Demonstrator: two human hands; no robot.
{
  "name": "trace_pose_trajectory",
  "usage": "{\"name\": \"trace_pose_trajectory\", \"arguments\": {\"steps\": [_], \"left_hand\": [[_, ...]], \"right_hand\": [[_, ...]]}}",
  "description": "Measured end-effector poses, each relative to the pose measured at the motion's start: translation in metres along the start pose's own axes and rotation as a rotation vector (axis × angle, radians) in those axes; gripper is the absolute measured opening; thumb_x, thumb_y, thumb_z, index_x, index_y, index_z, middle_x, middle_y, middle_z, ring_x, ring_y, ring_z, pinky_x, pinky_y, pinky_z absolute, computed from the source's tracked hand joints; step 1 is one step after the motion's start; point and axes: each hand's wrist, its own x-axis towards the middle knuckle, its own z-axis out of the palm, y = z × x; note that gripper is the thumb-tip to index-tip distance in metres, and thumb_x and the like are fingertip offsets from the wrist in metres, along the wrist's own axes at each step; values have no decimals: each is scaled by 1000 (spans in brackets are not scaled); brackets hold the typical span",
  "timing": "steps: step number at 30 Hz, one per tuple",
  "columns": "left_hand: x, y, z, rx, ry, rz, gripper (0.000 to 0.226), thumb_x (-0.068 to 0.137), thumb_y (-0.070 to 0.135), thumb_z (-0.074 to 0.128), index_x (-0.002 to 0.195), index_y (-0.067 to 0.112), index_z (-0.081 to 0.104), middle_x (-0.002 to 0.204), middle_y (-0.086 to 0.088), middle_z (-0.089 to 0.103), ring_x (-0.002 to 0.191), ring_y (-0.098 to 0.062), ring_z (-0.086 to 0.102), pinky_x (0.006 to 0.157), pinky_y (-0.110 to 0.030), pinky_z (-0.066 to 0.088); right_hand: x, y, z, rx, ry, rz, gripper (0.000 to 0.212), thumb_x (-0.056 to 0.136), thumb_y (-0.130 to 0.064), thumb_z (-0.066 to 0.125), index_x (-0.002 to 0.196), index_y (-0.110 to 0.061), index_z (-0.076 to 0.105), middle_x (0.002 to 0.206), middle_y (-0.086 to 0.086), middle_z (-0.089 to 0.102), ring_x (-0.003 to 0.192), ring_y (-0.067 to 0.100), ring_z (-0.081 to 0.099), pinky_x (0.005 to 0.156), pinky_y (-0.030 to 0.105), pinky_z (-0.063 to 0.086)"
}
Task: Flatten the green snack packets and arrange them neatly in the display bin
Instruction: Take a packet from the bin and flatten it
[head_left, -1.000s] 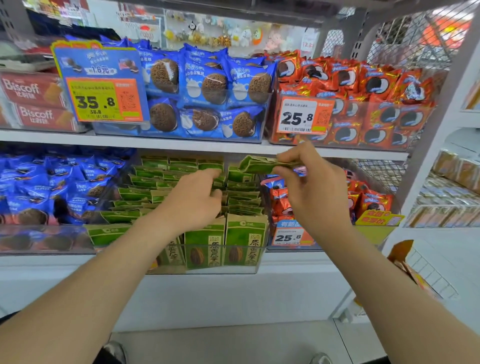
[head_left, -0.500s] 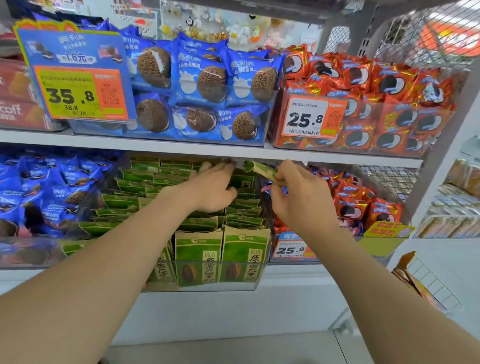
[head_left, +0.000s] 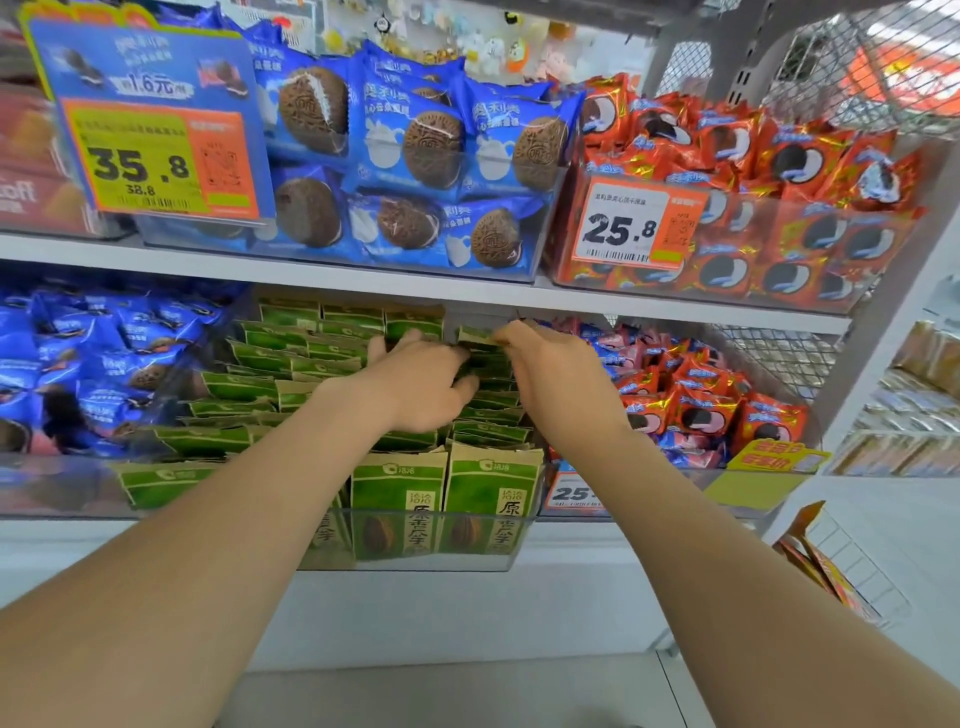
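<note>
Where white shelving (head_left: 156, 260) carries clear bins (head_left: 410, 564), green packets (head_left: 488, 493) fill one.

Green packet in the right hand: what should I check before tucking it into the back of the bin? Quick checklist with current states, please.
1. Grip: the right hand pinches the green packet: ok.
2. Support: the left hand rests on the stacked packets: ok.
3. Held packet flattened: cannot tell, mostly hidden.
4. Free slot at the back of the display bin: cannot tell, the hands cover it.
5. The front packets stand upright behind the clear wall: ok.
</note>
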Motion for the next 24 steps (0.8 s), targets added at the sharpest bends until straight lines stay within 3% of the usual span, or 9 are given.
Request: {"name": "trace_pose_trajectory", "arguments": {"steps": [3, 5, 8, 12, 15, 21, 24], "left_hand": [[-6, -6, -1, -8, 15, -24, 57, 109, 52, 42, 160, 28, 38, 165, -4, 41, 153, -33, 29, 118, -60, 23], [-11, -9, -1, -39, 43, -52, 63, 108, 51, 46, 163, 25, 30, 165, -6, 40, 152, -34, 34, 119, -60, 24], [-16, -10, -1, -20, 71, -81, 66, 107, 55, 45, 160, 18, 30, 161, -9, 44, 148, -34, 39, 117, -60, 27], [-19, -14, 3, 62, 15, -118, 76, 107, 65, 32, 168, 20, 21, 178, -7, 9, 162, -34, 11, 123, -64, 15], [-20, -18, 5, 57, -2, -130, 79, 107, 68, 30, 170, 23, 13, 178, -7, -6, 164, -35, 3, 125, -65, 11], [-19, -22, 4, 73, -8, -110, 81, 107, 67, 31, 170, 21, 11, 179, -7, -2, 164, -33, 2, 125, -65, 9], [-18, -22, 4, 74, -8, -106, 81, 107, 67, 31, 170, 21, 10, 179, -7, -3, 164, -33, 1, 125, -65, 9]], "right_hand": [[15, -7, 2, -25, -48, -33, 65, 77, 20, 68, 133, -13, 70, 106, 16, 74, 94, 41, 69, 72, 50, 61], [25, -11, 3, -57, -97, -41, 66, 83, 17, 64, 139, -16, 67, 117, 16, 74, 105, 41, 68, 84, 50, 60], [38, -16, 9, -139, -207, 43, 59, 93, 12, 55, 143, -18, 63, 121, 17, 71, 110, 39, 65, 90, 46, 56], [57, -22, 17, -189, -278, 132, 54, 97, 8, 51, 146, -15, 58, 130, 20, 67, 119, 41, 64, 97, 49, 54], [72, -20, 22, -244, -330, 199, 45, 103, -3, 53, 148, -10, 51, 146, 21, 57, 130, 43, 59, 101, 50, 51], [74, -4, 33, -74, -286, 245, 32, 104, -9, 52, 135, -5, 58, 130, 26, 62, 115, 47, 61, 92, 48, 53], [75, -7, 33, -115, -296, 309, 36, 104, -11, 54, 139, -5, 56, 139, 25, 59, 122, 46, 59, 97, 50, 52]]}}
